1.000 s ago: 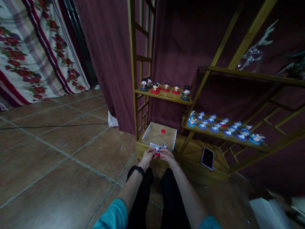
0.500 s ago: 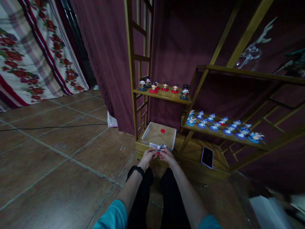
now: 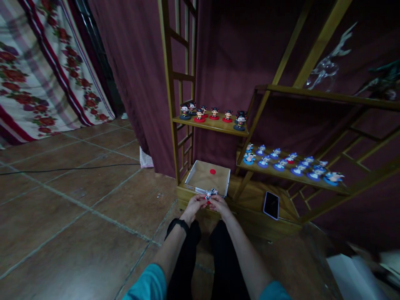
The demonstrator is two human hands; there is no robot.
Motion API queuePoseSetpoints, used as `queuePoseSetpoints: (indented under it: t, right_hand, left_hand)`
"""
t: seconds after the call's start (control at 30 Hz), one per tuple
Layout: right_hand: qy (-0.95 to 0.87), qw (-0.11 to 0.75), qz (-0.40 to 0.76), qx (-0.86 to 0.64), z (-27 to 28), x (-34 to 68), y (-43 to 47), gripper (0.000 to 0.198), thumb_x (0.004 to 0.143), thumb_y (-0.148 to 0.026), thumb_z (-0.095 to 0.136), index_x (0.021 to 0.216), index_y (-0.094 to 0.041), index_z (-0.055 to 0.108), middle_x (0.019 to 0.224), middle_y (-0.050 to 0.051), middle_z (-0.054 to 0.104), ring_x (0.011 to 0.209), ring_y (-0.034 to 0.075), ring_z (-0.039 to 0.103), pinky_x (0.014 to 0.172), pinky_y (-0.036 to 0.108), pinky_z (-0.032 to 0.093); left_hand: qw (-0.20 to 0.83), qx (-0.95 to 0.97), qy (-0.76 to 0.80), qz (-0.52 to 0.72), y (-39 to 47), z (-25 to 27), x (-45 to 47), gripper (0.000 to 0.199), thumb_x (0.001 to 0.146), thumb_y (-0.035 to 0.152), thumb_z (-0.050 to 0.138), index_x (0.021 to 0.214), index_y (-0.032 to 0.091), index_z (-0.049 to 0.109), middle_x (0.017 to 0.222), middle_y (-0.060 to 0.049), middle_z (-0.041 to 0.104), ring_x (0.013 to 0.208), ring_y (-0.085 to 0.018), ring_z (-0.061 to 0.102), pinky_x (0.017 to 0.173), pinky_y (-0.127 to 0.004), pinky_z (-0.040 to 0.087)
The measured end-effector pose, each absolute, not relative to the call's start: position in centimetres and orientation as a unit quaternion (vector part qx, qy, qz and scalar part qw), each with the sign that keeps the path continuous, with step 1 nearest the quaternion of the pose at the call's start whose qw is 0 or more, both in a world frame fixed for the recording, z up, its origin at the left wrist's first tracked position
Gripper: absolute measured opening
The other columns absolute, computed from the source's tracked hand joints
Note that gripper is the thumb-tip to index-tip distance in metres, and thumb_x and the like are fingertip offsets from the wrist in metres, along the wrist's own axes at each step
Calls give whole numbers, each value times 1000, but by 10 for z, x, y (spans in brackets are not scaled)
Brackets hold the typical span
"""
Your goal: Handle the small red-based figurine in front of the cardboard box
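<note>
My left hand (image 3: 195, 205) and my right hand (image 3: 218, 204) meet at the near edge of a shallow cardboard box (image 3: 193, 171). Between them they grip a small white and dark figurine (image 3: 208, 195) with a red base; both hands' fingers are closed around that base. Just behind it, at the box's near side, shows another small black and white figurine (image 3: 214, 191), partly hidden. A round red disc (image 3: 213, 171) lies inside the box.
On the upper shelf (image 3: 212, 126) stand several black-haired figurines on red or dark bases. The lower right shelf (image 3: 287, 175) holds several blue and white figurines. A phone (image 3: 271, 205) lies right of the box, and a glass ornament (image 3: 325, 68) stands higher up.
The figurine has tilted slightly in my fingers. Both hands stay together at the box's near edge, and the view has shifted a little.
</note>
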State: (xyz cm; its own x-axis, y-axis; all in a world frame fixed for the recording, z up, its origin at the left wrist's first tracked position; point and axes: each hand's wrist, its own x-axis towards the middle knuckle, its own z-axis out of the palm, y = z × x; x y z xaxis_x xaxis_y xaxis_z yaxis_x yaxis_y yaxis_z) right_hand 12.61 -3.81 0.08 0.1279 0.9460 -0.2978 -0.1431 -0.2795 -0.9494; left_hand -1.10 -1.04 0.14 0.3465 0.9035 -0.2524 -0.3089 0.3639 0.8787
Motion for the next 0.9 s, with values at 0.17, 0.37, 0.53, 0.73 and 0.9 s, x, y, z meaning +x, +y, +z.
queuePoseSetpoints:
  t: [0.17,0.37,0.53,0.73,0.9]
  right_hand:
    - [-349,484,561,-574,-2,127,-37,30,60,-41,67,80,-20,59,73,-1,63,55,8,58,52,21,48]
    - [-345,481,568,-572,-4,128,-36,30,61,-40,67,82,-21,58,75,-1,63,56,8,58,54,22,48]
    - [-339,482,569,-573,-4,128,-35,28,60,-36,68,81,-21,56,70,-2,62,53,8,57,53,21,48]
    - [-347,476,573,-571,-2,127,-36,29,59,-37,68,80,-20,56,72,-2,63,55,8,58,55,21,48]
    - [-352,474,577,-565,-1,128,-37,30,59,-41,68,79,-20,56,69,-2,63,54,8,57,56,23,48]
  left_hand:
    - [730,370,400,414,-13,5,-12,24,61,20,71,83,12,64,65,-5,64,51,-8,56,51,-19,43]
    - [718,373,417,413,-13,6,-12,25,61,20,70,84,12,63,64,-4,64,52,-9,57,51,-19,43]
    - [708,387,417,419,-13,5,-10,27,58,18,71,82,12,62,60,-2,62,50,-8,55,48,-18,40]
    - [695,389,419,436,-13,2,-7,24,56,19,71,77,12,60,54,1,58,45,-7,51,44,-17,36]
    - [690,387,418,446,-12,1,-6,23,56,22,71,73,12,60,54,1,58,43,-7,50,43,-17,35]
